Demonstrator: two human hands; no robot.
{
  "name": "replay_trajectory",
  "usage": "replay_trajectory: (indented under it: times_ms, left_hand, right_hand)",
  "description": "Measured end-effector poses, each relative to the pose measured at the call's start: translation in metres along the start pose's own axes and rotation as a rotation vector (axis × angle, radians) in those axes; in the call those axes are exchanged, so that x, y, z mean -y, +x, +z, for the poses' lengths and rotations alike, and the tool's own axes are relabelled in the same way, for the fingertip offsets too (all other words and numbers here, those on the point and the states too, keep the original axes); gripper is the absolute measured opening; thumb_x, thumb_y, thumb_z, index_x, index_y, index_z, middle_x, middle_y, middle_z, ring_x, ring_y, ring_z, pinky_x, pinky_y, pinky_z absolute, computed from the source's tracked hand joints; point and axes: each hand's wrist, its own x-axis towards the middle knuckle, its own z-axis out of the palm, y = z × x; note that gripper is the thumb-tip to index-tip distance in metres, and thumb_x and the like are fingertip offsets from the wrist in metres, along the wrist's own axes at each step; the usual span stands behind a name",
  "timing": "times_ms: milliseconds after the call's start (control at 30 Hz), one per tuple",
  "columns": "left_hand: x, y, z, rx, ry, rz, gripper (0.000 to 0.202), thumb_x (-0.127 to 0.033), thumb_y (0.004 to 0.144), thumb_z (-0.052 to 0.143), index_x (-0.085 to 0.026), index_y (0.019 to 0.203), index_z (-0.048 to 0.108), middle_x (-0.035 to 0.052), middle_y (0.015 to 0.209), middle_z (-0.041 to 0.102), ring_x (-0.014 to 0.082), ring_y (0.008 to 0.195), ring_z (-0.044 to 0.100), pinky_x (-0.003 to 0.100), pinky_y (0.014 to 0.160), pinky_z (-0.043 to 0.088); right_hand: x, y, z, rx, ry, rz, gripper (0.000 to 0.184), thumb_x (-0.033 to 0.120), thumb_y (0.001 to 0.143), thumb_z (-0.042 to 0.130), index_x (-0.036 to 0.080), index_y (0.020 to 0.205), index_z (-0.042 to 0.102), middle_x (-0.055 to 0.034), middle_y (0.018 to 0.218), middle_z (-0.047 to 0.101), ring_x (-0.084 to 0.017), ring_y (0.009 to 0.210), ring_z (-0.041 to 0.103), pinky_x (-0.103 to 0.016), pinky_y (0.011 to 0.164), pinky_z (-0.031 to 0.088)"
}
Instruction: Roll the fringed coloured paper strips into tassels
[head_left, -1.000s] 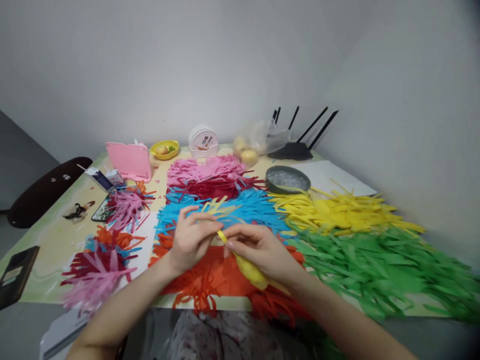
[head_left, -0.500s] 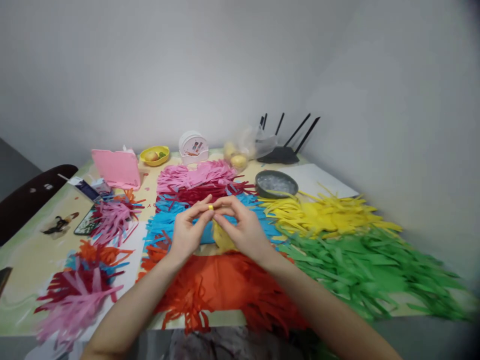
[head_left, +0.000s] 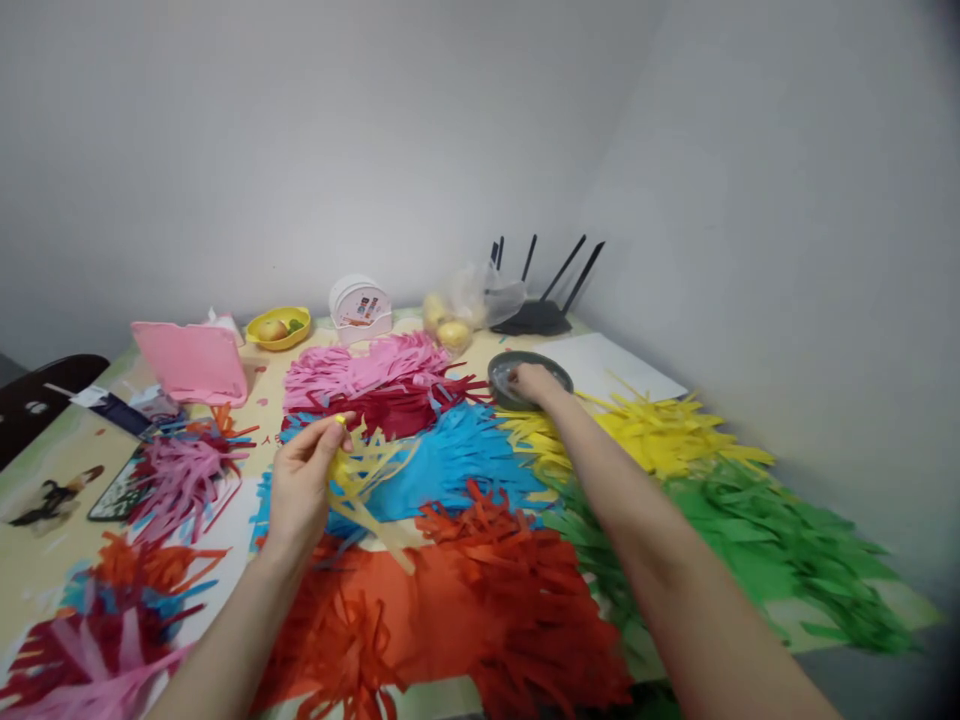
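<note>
My left hand [head_left: 304, 480] is closed on a rolled yellow paper fringe [head_left: 367, 475], whose loose strips hang to the right over the blue paper pile [head_left: 457, 460]. My right hand [head_left: 531, 381] reaches far forward into a grey round bowl [head_left: 555, 370] near the back of the table. Its fingers are bent down inside the bowl, and whether they hold anything is hidden.
Fringed paper piles cover the table: pink [head_left: 360, 362], dark red [head_left: 405, 405], orange [head_left: 465, 600], yellow [head_left: 660, 430], green [head_left: 780, 550]. Finished tassels [head_left: 180, 470] lie at left. A pink case [head_left: 191, 362], yellow dish [head_left: 277, 327], white tub [head_left: 360, 305] and black router [head_left: 536, 315] stand at the back.
My hands were together rolling the yellow strip. Now my right hand has let go and reached out to the grey bowl, while my left hand keeps the yellow fringe.
</note>
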Motion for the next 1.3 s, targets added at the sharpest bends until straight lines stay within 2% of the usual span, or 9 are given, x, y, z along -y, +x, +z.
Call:
replay_trajectory:
  times_ms: [133, 300, 367, 467, 533, 567, 700, 1033, 1300]
  left_hand:
    - [0.008, -0.004, 0.005, 0.036, 0.078, -0.074, 0.029, -0.044, 0.073, 0.074, -0.015, 0.074, 0.073, 0.0023, 0.071, 0.068, 0.0154, 0.077, 0.062, 0.022, 0.068, 0.046]
    - [0.010, -0.007, 0.003, 0.123, 0.105, -0.135, 0.033, -0.043, 0.076, 0.073, -0.016, 0.095, 0.073, 0.0017, 0.076, 0.069, 0.0138, 0.073, 0.062, 0.022, 0.069, 0.047]
    - [0.009, -0.010, 0.003, 0.168, 0.124, -0.102, 0.031, -0.041, 0.078, 0.071, -0.017, 0.098, 0.071, 0.0014, 0.076, 0.069, 0.0138, 0.073, 0.062, 0.022, 0.068, 0.047]
    - [0.004, -0.018, 0.004, 0.206, 0.183, -0.013, 0.022, -0.037, 0.082, 0.068, -0.017, 0.091, 0.068, 0.0016, 0.075, 0.067, 0.0141, 0.072, 0.062, 0.023, 0.069, 0.046]
    - [0.001, -0.025, 0.004, 0.207, 0.235, 0.037, 0.019, -0.035, 0.083, 0.067, -0.017, 0.086, 0.068, 0.0026, 0.077, 0.066, 0.0148, 0.074, 0.062, 0.024, 0.069, 0.046]
    - [-0.001, -0.030, 0.004, 0.204, 0.259, 0.059, 0.018, -0.035, 0.084, 0.066, -0.017, 0.086, 0.069, 0.0033, 0.079, 0.067, 0.0155, 0.076, 0.062, 0.025, 0.070, 0.046]
    - [-0.009, -0.052, 0.000, 0.185, 0.324, 0.172, 0.015, -0.032, 0.085, 0.065, -0.018, 0.086, 0.071, 0.0043, 0.084, 0.068, 0.0176, 0.084, 0.061, 0.027, 0.077, 0.046]
    - [-0.026, -0.088, -0.012, 0.145, 0.456, 0.464, 0.007, -0.025, 0.086, 0.065, -0.022, 0.085, 0.071, 0.0029, 0.078, 0.070, 0.0183, 0.081, 0.057, 0.030, 0.077, 0.045]
    - [-0.028, -0.096, -0.013, 0.190, 0.408, 0.338, 0.008, -0.023, 0.085, 0.063, -0.019, 0.081, 0.068, 0.0031, 0.077, 0.069, 0.0169, 0.076, 0.060, 0.028, 0.071, 0.045]
  right_hand:
    - [0.001, 0.005, 0.006, 0.054, 0.049, 0.040, 0.033, 0.034, 0.093, 0.060, 0.015, 0.121, 0.059, -0.0102, 0.120, 0.061, -0.021, 0.102, 0.063, -0.041, 0.086, 0.055]
    - [0.010, -0.015, -0.022, -0.097, 0.170, 0.043, 0.019, 0.023, 0.093, 0.058, 0.011, 0.106, 0.065, -0.0123, 0.110, 0.067, -0.022, 0.101, 0.064, -0.041, 0.090, 0.051]
    - [0.032, -0.041, -0.034, -0.179, 0.240, -0.006, 0.018, 0.019, 0.093, 0.053, 0.010, 0.103, 0.066, -0.0136, 0.104, 0.070, -0.022, 0.098, 0.066, -0.037, 0.089, 0.051]
    - [0.084, -0.103, -0.043, -0.230, 0.424, -0.202, 0.021, 0.032, 0.093, 0.053, 0.017, 0.100, 0.067, -0.0053, 0.093, 0.073, -0.017, 0.084, 0.068, -0.027, 0.076, 0.053]
    - [0.119, -0.150, -0.045, -0.234, 0.827, -0.457, 0.019, 0.034, 0.088, 0.061, 0.017, 0.089, 0.069, -0.0048, 0.085, 0.073, -0.017, 0.077, 0.068, -0.026, 0.070, 0.054]
    - [0.133, -0.171, -0.045, -0.206, 0.959, -0.516, 0.017, 0.034, 0.086, 0.063, 0.018, 0.087, 0.069, -0.0038, 0.081, 0.072, -0.016, 0.074, 0.068, -0.025, 0.067, 0.053]
    - [0.166, -0.225, -0.045, -0.126, 1.255, -0.531, 0.013, 0.032, 0.081, 0.068, 0.019, 0.082, 0.068, -0.0026, 0.074, 0.071, -0.014, 0.064, 0.066, -0.024, 0.059, 0.053]
    - [0.176, -0.258, -0.035, 0.088, 1.530, -0.352, 0.024, 0.041, 0.073, 0.076, 0.019, 0.078, 0.069, -0.0018, 0.063, 0.070, -0.014, 0.053, 0.064, -0.025, 0.052, 0.054]
    - [0.176, -0.271, -0.029, 0.038, 1.555, -0.340, 0.021, 0.039, 0.073, 0.077, 0.020, 0.077, 0.069, -0.0005, 0.064, 0.070, -0.013, 0.054, 0.065, -0.025, 0.054, 0.056]
